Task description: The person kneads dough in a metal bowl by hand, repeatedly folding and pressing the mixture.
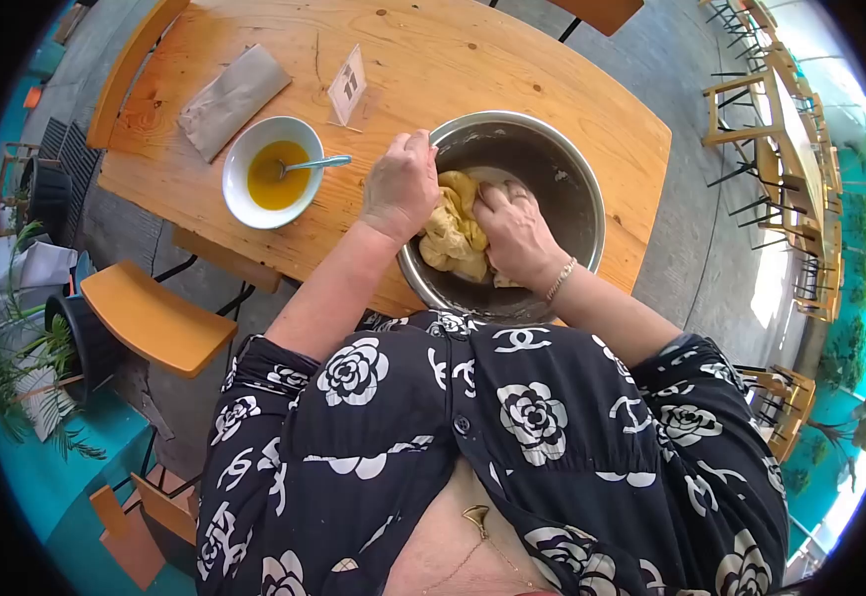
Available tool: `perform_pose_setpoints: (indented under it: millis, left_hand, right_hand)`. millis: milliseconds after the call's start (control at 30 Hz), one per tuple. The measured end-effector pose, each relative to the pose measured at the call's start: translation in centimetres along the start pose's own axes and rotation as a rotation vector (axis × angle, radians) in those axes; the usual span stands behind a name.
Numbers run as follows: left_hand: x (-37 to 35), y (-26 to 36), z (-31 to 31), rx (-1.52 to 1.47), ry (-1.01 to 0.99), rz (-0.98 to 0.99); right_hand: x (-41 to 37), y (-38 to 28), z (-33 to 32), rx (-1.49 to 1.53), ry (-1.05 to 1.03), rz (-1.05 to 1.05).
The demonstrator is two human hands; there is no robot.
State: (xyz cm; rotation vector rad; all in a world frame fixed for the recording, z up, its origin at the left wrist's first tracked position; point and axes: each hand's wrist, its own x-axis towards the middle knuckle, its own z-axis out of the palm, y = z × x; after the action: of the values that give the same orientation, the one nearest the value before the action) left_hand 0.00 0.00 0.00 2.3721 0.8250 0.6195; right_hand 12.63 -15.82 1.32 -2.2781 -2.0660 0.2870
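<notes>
Head view: the dough (450,238) lies inside the metal bowl (577,189), between the hands, against the right hand's fingers. The right hand (520,233) reaches in palm down, fingers bent onto the dough; whether it grasps or only presses cannot be determined. The left hand (401,184) is curled at the bowl's left rim, fingertips hidden, its hold unverifiable. Both forearms angle inward.

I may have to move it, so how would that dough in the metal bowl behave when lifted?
The dough would probably flop and stretch, judging by its soft, uneven folds beside the right hand. Its glossy yellow upper part suggests it could be slippery. Being a rounded lump, it seems more apt to sag than roll.
</notes>
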Motion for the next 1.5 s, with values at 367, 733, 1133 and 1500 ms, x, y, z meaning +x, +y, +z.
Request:
perform_pose_setpoints:
  millis: [367,733,1133,1500]
  left_hand:
    - [0.5,-0.2,0.3,-0.002,0.073,0.08]
    - [0.7,0.0,0.3,0.055,-0.007,-0.004]
    - [0.7,0.4,0.1,0.022,-0.007,0.037]
    - [0.7,0.4,0.1,0.028,-0.002,0.06]
  right_hand:
    - [5.4,3.3,-0.5,0.352,-0.009,0.52]
    - [0.9,1.1,-2.7,0.227,-0.048,0.232]
    - [-1.7,1.4,-3.1,0.19,-0.069,-0.052]
    - [4.3,3.0,-0.3,0.259,-0.095,0.542]
